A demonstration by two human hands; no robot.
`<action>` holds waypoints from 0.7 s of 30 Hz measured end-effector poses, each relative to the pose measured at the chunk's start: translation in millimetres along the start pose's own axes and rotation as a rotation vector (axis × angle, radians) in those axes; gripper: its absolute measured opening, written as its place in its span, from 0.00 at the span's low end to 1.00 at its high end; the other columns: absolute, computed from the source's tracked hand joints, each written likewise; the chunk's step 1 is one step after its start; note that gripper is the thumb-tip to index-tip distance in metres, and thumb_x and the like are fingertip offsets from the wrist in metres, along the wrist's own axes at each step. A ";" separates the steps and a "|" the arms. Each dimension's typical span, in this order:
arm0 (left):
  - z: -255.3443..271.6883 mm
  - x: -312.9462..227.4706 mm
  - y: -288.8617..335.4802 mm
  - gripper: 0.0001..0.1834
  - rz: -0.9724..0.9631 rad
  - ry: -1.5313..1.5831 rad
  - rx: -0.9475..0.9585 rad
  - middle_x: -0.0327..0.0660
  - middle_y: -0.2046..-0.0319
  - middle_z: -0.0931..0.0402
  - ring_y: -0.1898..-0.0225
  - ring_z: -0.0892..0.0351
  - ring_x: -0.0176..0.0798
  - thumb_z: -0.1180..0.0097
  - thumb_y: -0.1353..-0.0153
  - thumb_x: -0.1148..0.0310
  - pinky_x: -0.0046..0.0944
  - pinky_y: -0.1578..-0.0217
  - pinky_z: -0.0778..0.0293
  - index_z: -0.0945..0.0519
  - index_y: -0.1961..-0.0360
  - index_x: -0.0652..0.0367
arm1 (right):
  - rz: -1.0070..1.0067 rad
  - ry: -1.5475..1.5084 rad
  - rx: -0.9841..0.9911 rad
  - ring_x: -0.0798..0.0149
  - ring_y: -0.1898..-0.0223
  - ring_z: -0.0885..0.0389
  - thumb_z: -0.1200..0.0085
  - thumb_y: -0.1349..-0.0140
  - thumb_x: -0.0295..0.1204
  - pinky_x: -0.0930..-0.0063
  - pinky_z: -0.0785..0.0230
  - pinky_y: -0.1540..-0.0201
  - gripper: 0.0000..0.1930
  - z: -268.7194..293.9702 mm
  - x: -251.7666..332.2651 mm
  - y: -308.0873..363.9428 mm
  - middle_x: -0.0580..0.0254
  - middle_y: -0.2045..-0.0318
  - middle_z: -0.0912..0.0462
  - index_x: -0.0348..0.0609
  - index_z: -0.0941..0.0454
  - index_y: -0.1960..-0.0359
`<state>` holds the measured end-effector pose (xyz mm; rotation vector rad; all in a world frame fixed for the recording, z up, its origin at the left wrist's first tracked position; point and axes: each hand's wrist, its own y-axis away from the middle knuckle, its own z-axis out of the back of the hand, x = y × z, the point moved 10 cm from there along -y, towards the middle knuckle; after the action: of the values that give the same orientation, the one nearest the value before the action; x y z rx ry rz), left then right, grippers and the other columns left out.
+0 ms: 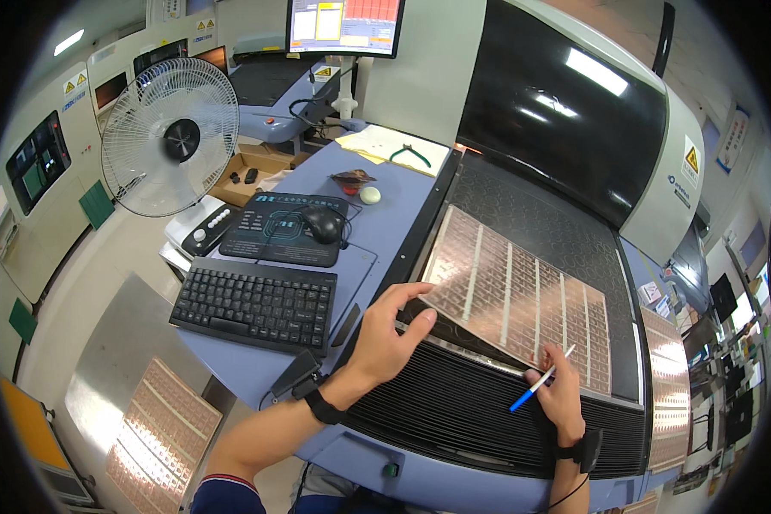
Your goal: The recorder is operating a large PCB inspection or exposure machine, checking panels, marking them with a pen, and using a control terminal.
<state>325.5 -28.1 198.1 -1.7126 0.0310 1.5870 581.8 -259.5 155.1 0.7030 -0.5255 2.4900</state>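
A copper-coloured circuit board panel (pixel 522 287), with pale stripes between rows of small patterns, lies slanted over the machine's black bed (pixel 531 201). Its near edge is raised, leaving a dark gap underneath. My left hand (pixel 390 336) is at the panel's near left corner, fingertips on the edge and thumb just below. At the near edge, further right, my right hand (pixel 561 396) pinches the panel. A white pen with a blue end (pixel 531 397) is also held in that hand, crossing its fingers. Black straps are round both wrists.
Left of the bed are a keyboard (pixel 253 301), a mouse (pixel 324 224), pliers (pixel 411 155) on paper and a fan (pixel 180 141). Black ribbed bellows (pixel 480 415) lie in front. More copper panels are at lower left (pixel 163 437) and right (pixel 666 385). The machine's dark hood (pixel 565 111) rises behind.
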 end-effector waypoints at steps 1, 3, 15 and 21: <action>2.8 -9.5 0.2 0.21 -0.061 -0.009 0.011 0.51 0.46 0.20 0.41 0.22 0.48 0.41 0.33 0.69 0.42 0.40 0.28 0.22 0.41 0.66 | 0.048 0.070 -0.066 0.46 0.57 0.17 0.34 0.41 0.24 0.63 0.25 0.53 0.22 1.7 3.2 -3.2 0.47 0.57 0.17 0.39 0.22 0.45; 3.6 -5.9 0.9 0.22 -0.079 0.083 -0.030 0.51 0.44 0.22 0.40 0.22 0.47 0.42 0.32 0.67 0.43 0.39 0.29 0.24 0.40 0.66 | 0.147 0.084 -0.249 0.49 0.60 0.18 0.35 0.39 0.24 0.64 0.25 0.54 0.17 15.7 -10.3 -6.0 0.50 0.61 0.18 0.38 0.22 0.48; -18.7 -31.4 15.7 0.25 -0.275 -0.127 0.103 0.56 0.42 0.23 0.39 0.23 0.56 0.40 0.35 0.69 0.47 0.38 0.28 0.25 0.39 0.68 | 0.021 -1.082 -0.824 0.71 0.60 0.21 0.49 0.23 0.36 0.72 0.28 0.54 0.10 180.6 -24.8 -44.3 0.68 0.63 0.19 0.44 0.21 0.57; -33.2 -19.3 16.0 0.29 -0.274 -0.413 0.173 0.58 0.40 0.25 0.35 0.28 0.59 0.39 0.34 0.59 0.52 0.33 0.35 0.25 0.38 0.66 | -0.428 -1.355 -0.079 0.50 0.51 0.15 0.53 0.25 0.34 0.55 0.19 0.48 0.13 19.4 0.2 3.7 0.46 0.55 0.15 0.37 0.24 0.49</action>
<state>340.9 -66.3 203.4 -1.1777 -0.2543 1.6444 586.8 -271.7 169.7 2.1495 -0.7666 1.2912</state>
